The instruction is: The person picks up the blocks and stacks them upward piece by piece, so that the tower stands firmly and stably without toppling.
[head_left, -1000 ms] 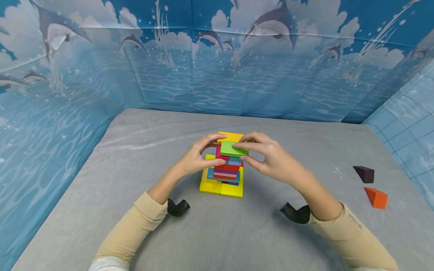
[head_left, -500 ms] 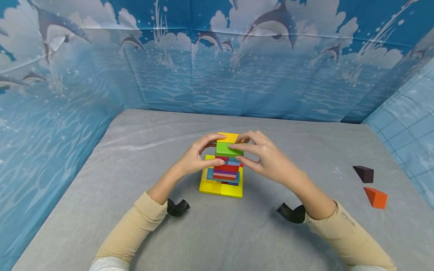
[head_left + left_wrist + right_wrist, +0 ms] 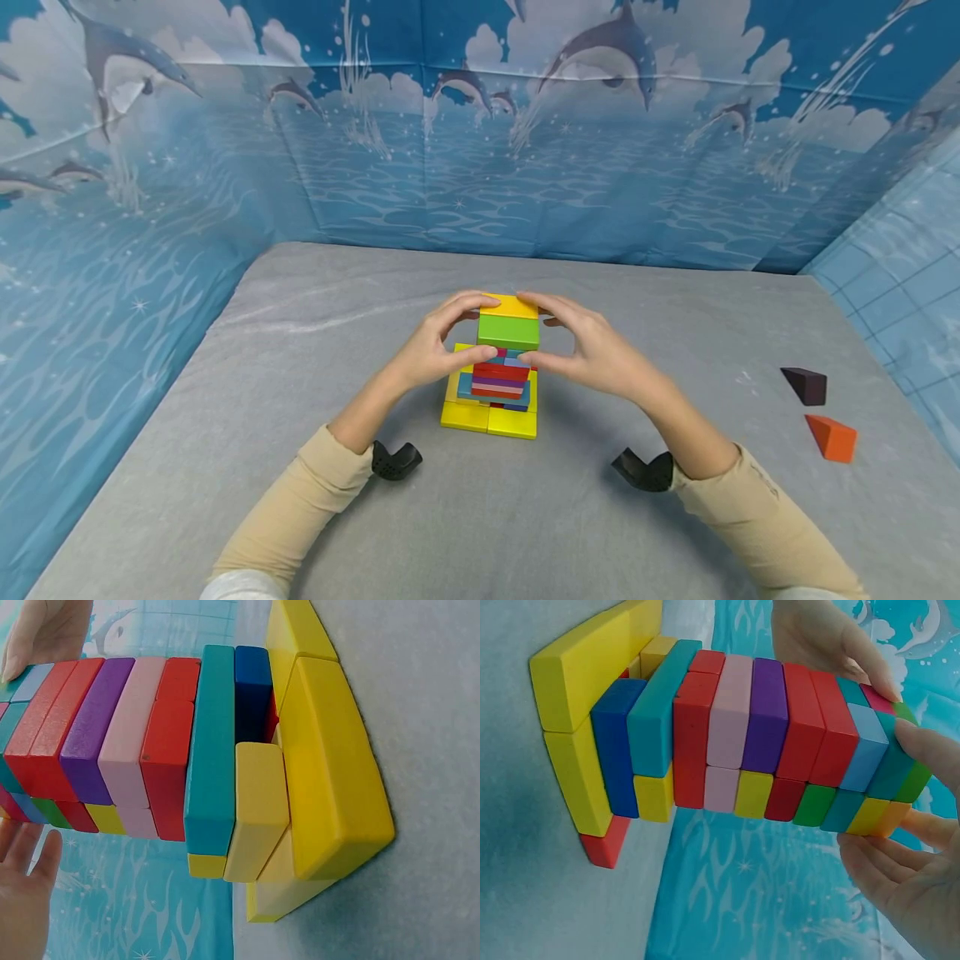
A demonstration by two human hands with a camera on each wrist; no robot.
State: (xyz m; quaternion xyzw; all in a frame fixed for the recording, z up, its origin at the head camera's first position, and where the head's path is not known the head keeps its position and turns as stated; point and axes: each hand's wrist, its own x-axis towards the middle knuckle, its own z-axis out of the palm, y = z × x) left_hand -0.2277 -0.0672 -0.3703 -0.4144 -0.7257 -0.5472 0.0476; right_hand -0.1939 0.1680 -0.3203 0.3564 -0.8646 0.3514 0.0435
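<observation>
A tower of colored wooden blocks (image 3: 501, 385) stands upright on a base of yellow blocks (image 3: 465, 415). A light green block (image 3: 508, 331) lies flat near its top, in front of a yellow block (image 3: 513, 306). From the left, my left hand (image 3: 438, 340) holds the upper tower, thumb at the front and forefinger at the yellow block. My right hand (image 3: 592, 346) holds the opposite side likewise. In the right wrist view the right thumb (image 3: 930, 742) lies along the front near a teal block (image 3: 889, 761), while other fingers touch the side.
A dark triangular block (image 3: 806, 386) and an orange one (image 3: 832, 438) lie on the grey cloth (image 3: 525, 517) at the right. Black curved pieces (image 3: 396, 461) stick out at both wrists. A blue dolphin-print curtain (image 3: 480, 192) surrounds the table.
The light green block has moved left and settled onto the tower. My right hand has let go of it, spreading its fingers round the tower's right side. The left hand has stayed put.
</observation>
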